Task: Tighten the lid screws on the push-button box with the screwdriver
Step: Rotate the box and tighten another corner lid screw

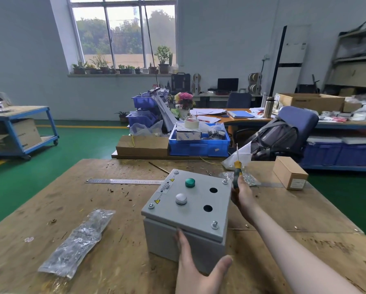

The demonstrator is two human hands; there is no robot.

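Reading "B602" label (164,185) | push-button box (186,211) | screwdriver (237,169) in right hand (242,195)

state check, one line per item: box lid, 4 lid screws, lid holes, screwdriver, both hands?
box lid: on the box, closed
lid screws: all four in their corners; tightness cannot be told
green button, white button: fitted
two lid holes: empty
screwdriver: tip up, off the screws
right hand: grips screwdriver
left hand: fingers straight, pressing box front
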